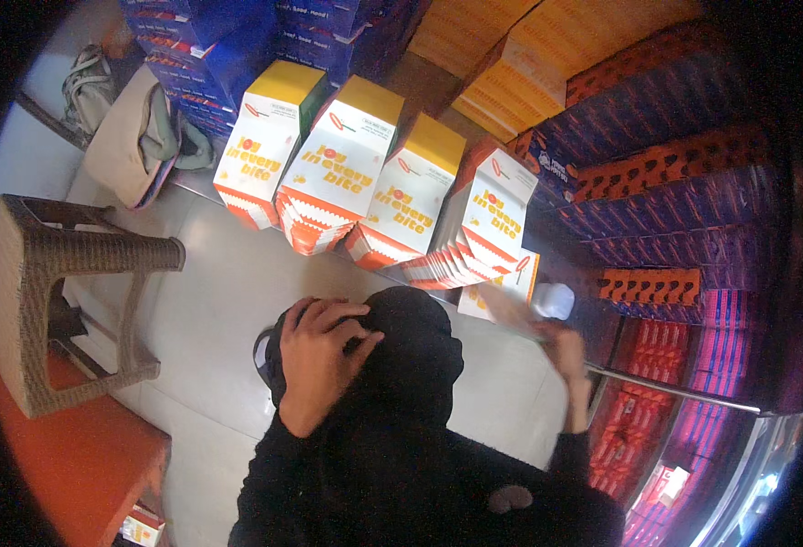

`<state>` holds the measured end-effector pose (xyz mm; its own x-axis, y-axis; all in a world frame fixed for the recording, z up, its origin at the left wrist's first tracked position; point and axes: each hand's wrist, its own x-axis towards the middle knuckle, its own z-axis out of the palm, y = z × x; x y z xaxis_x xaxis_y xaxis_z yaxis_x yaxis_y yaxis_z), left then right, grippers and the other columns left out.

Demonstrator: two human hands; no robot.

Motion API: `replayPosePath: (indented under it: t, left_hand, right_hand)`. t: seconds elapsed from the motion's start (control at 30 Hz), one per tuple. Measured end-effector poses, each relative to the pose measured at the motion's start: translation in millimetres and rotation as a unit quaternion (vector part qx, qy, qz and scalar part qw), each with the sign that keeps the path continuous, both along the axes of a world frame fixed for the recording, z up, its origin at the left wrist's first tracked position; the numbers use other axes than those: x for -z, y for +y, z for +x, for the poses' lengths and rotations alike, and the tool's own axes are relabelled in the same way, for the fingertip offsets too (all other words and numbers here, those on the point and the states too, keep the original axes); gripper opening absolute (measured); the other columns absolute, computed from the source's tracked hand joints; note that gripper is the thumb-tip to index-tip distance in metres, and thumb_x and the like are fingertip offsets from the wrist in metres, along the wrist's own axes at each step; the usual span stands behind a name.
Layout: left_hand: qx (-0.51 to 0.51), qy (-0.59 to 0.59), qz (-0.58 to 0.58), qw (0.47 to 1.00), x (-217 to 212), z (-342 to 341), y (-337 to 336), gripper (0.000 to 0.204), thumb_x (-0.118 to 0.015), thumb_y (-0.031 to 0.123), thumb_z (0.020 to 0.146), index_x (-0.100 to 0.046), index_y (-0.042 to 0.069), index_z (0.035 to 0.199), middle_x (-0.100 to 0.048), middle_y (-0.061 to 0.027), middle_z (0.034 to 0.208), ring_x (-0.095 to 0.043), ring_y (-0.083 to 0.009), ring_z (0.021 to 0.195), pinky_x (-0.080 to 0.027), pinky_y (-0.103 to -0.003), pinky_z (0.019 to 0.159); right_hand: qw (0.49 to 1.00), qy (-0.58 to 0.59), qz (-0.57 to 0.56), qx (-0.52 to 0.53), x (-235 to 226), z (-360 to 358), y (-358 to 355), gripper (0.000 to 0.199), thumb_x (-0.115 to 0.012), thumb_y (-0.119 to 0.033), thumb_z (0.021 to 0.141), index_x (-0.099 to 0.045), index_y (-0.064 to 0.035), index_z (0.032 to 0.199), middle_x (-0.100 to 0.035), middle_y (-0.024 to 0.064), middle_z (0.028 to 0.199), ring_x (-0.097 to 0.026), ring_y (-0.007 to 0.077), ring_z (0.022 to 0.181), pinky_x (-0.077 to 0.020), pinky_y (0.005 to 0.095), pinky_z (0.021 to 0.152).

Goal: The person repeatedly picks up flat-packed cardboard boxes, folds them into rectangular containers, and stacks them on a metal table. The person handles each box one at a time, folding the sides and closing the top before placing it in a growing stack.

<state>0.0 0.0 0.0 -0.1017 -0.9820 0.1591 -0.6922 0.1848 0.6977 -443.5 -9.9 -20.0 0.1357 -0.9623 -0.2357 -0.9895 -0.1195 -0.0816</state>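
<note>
From here, I see the right hand, just below the fanned white cartons, only as a blur; blue boxes beyond them leave my top edge.

On the white cartons I can see large yellow lettering with a touch of red, stacked in three lines, plus tiny print higher up. I also pick out white lettering on the blue boxes and orange lettering across the yellow boxes.
</note>
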Motion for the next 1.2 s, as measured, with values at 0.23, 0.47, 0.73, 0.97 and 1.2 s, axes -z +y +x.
replayPosePath:
  t: [0.23, 0.47, 0.73, 0.97, 1.2]
  left_hand:
    - [0.138, 0.345, 0.033, 0.928, -31.4, -15.1, -4.0, 0.051, -0.083, 0.024, 0.068, -0.055, 0.008, 0.107, -0.058, -0.0107, 0.119, -0.057, -0.0242, 0.108, -0.044, -0.037, 0.093]
    - [0.123, 0.551, 0.227, 0.794, -33.5, -35.3, -9.6, 0.039, -0.060, 0.018, 0.091, -0.049, -0.001, 0.124, -0.058, -0.0070, 0.111, -0.055, -0.0115, 0.099, -0.044, -0.029, 0.087]
    - [-0.142, 0.603, 0.047, 0.783, -37.7, -7.4, -0.8, 0.038, -0.040, 0.029, 0.102, -0.050, -0.003, 0.120, -0.060, -0.0059, 0.106, -0.056, -0.0109, 0.094, -0.046, -0.027, 0.081]
    - [-0.177, 0.651, 0.072, 0.735, -30.5, 42.4, -21.6, 0.041, -0.039, 0.034, 0.101, -0.051, -0.002, 0.118, -0.063, -0.0104, 0.104, -0.062, -0.0151, 0.084, -0.051, -0.029, 0.078]
    - [-0.072, 0.717, 0.203, 0.663, -23.2, 3.1, -18.0, 0.044, -0.047, 0.036, 0.098, -0.044, 0.005, 0.130, -0.054, -0.0053, 0.123, -0.052, -0.0142, 0.111, -0.042, -0.033, 0.097]
  right_hand:
    - [0.917, -0.388, 0.047, 0.078, -161.6, 69.9, -25.9, 0.033, -0.082, -0.005, 0.065, -0.064, -0.0005, 0.092, -0.068, 0.0056, 0.086, -0.063, 0.0132, 0.079, -0.0509, 0.0267, 0.069]
    - [0.822, -0.539, -0.153, 0.104, -112.3, 204.8, -74.8, 0.081, -0.085, -0.012, 0.059, -0.040, -0.0032, 0.126, -0.049, 0.0135, 0.121, -0.056, 0.0255, 0.105, -0.0485, 0.0361, 0.088]
    - [0.898, -0.393, -0.170, -0.102, -96.4, 302.4, -54.3, 0.123, -0.089, -0.026, 0.051, -0.014, -0.0022, 0.145, -0.015, 0.0244, 0.149, -0.019, 0.0377, 0.138, -0.0211, 0.0445, 0.113]
    - [0.401, -0.876, 0.256, 0.074, -100.8, 264.4, -57.5, 0.092, -0.077, -0.026, 0.065, -0.027, -0.0023, 0.138, -0.041, 0.0244, 0.132, -0.039, 0.0330, 0.124, -0.0282, 0.0414, 0.106]
    - [0.359, -0.888, 0.206, 0.201, -50.0, 266.6, -48.8, 0.069, -0.072, -0.021, 0.069, -0.042, -0.0018, 0.129, -0.054, 0.0182, 0.117, -0.053, 0.0276, 0.102, -0.0419, 0.0355, 0.087]
